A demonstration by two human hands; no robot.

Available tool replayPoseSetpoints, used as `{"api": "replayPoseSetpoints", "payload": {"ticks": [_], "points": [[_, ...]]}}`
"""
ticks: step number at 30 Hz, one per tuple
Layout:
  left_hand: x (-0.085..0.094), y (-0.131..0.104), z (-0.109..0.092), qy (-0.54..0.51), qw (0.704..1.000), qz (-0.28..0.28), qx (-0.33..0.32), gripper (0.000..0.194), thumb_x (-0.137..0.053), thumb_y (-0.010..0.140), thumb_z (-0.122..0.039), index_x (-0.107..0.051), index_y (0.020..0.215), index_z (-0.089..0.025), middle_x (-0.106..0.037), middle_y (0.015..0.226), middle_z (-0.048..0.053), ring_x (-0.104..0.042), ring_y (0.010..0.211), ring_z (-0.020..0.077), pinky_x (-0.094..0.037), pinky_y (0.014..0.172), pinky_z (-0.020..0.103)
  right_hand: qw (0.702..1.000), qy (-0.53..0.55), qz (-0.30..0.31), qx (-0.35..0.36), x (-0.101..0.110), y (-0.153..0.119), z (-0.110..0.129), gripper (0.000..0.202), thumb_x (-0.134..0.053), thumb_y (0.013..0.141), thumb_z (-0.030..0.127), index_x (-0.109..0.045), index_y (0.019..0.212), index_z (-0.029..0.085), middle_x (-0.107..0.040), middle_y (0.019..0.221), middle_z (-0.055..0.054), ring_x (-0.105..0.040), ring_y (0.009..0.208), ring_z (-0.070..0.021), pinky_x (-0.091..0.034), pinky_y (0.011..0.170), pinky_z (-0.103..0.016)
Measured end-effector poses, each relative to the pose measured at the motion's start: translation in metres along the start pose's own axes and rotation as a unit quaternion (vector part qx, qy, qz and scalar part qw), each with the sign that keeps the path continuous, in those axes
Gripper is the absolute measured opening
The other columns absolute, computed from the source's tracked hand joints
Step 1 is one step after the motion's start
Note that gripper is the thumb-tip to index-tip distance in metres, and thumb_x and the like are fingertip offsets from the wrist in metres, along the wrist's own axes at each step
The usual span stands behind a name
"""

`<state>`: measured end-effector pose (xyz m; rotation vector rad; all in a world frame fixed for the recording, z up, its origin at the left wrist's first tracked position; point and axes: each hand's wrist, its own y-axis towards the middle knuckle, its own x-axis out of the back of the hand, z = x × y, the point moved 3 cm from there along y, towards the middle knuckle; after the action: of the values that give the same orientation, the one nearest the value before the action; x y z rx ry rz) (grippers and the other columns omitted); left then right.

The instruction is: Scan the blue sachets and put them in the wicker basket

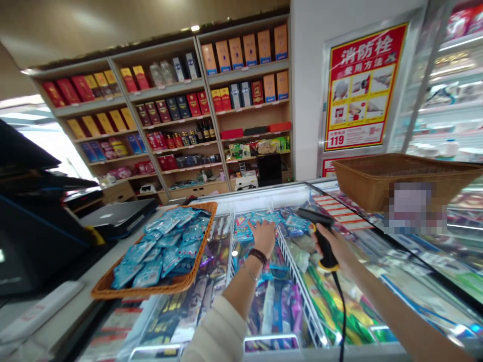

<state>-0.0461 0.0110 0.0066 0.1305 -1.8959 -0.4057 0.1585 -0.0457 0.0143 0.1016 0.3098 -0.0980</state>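
Observation:
My left hand (264, 235), a beaded bracelet at its wrist, reaches into the chest freezer with its fingers spread. Under and beside the fingertips lie blue packets (243, 229); I cannot tell whether the fingers touch them. A black and yellow handheld barcode scanner (325, 244) is gripped in my right hand (334, 241), above the freezer's right part. Its black cord (344, 306) hangs toward the front edge. Left of my left hand, a wicker basket (206, 241) holds a heap of similar blue packets (166, 246).
White wire dividers (298, 274) split the freezer, which holds several kinds of wrapped goods. A brown basket (362, 188) stands at the right. A black device (116, 218) and dark counter equipment (30, 216) are at the left. Shelves of boxes (184, 108) line the back wall.

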Motion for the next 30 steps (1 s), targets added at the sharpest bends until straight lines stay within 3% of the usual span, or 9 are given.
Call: {"api": "replayPoseSetpoints", "payload": {"ticks": [5,8,11,15,20,22,25,28,30], "points": [[0.018,-0.020,0.025,-0.039,0.999,0.013,0.012,0.038,-0.045,0.100,-0.035,-0.066,0.130,-0.024,-0.062,0.133,0.015,-0.053,0.125,0.0346,-0.038,0.109,0.052,0.999,0.012,0.051,-0.011,-0.055,-0.001,-0.010,0.047,-0.083,0.065,0.057,-0.064,0.080,0.018,-0.058,0.055,0.003,-0.049,0.037,-0.0094,-0.037,0.032,-0.021],[0.027,-0.024,0.051,-0.072,0.997,-0.008,0.030,0.037,-0.048,0.097,-0.025,-0.065,0.129,-0.020,-0.067,0.127,0.015,-0.056,0.123,0.0296,-0.037,0.112,0.045,0.998,0.034,0.050,-0.012,-0.084,0.004,-0.016,0.046,-0.084,0.064,0.057,-0.062,0.076,0.019,-0.059,0.055,0.002,-0.050,0.038,-0.0095,-0.039,0.033,-0.021],[0.030,-0.023,0.079,-0.070,0.994,-0.050,0.062,0.040,-0.059,0.091,-0.027,-0.064,0.130,-0.017,-0.063,0.133,0.016,-0.053,0.129,0.0307,-0.036,0.114,0.043,0.998,0.044,0.038,-0.014,-0.102,0.009,-0.027,0.047,-0.084,0.064,0.059,-0.061,0.075,0.019,-0.058,0.052,0.003,-0.050,0.038,-0.0101,-0.040,0.034,-0.022],[0.029,-0.010,0.101,-0.060,0.989,-0.073,0.114,0.046,-0.053,0.096,-0.040,-0.061,0.133,-0.014,-0.061,0.135,0.018,-0.052,0.132,0.0302,-0.034,0.115,0.041,0.998,0.048,0.033,-0.023,-0.107,0.013,-0.043,0.047,-0.084,0.062,0.059,-0.062,0.075,0.019,-0.057,0.051,0.003,-0.049,0.036,-0.0105,-0.039,0.032,-0.023],[0.023,0.026,0.087,-0.037,0.993,-0.038,0.102,0.049,-0.064,0.087,-0.053,-0.070,0.116,-0.014,-0.062,0.134,0.019,-0.047,0.135,0.0367,-0.036,0.111,0.046,0.998,0.037,0.028,-0.040,-0.099,0.009,-0.046,0.041,-0.082,0.068,0.054,-0.063,0.076,0.019,-0.058,0.053,0.003,-0.050,0.037,-0.0102,-0.041,0.034,-0.022],[0.019,0.039,0.077,-0.033,0.996,-0.016,0.085,0.045,-0.075,0.079,-0.051,-0.073,0.106,-0.014,-0.066,0.126,0.019,-0.050,0.131,0.0376,-0.038,0.109,0.046,0.998,0.033,0.031,-0.040,-0.098,0.008,-0.045,0.039,-0.081,0.071,0.053,-0.063,0.076,0.020,-0.059,0.054,0.002,-0.050,0.038,-0.0104,-0.041,0.034,-0.022],[0.015,0.049,0.074,-0.079,0.993,-0.028,0.088,0.036,-0.084,0.071,-0.033,-0.071,0.098,-0.014,-0.071,0.113,0.018,-0.061,0.120,0.0335,-0.041,0.107,0.043,0.998,0.038,0.030,-0.038,-0.098,0.008,-0.044,0.037,-0.080,0.073,0.053,-0.063,0.076,0.020,-0.060,0.055,0.002,-0.051,0.038,-0.0109,-0.041,0.035,-0.023],[0.011,0.042,0.086,-0.232,0.962,-0.064,0.130,0.025,-0.079,0.072,-0.016,-0.069,0.095,-0.016,-0.073,0.088,0.010,-0.071,0.098,0.0280,-0.049,0.097,0.040,0.998,0.025,0.024,-0.045,-0.098,0.008,-0.045,0.036,-0.079,0.075,0.052,-0.061,0.074,0.021,-0.060,0.053,0.002,-0.052,0.038,-0.0118,-0.042,0.035,-0.024],[0.005,0.031,0.099,-0.377,0.904,-0.096,0.177,0.022,-0.077,0.073,-0.014,-0.068,0.093,-0.016,-0.066,0.066,0.002,-0.072,0.078,0.0246,-0.054,0.086,0.039,0.998,0.010,0.022,-0.052,-0.098,0.008,-0.045,0.037,-0.078,0.075,0.053,-0.060,0.074,0.021,-0.059,0.050,0.002,-0.051,0.036,-0.0119,-0.042,0.034,-0.023]]}}
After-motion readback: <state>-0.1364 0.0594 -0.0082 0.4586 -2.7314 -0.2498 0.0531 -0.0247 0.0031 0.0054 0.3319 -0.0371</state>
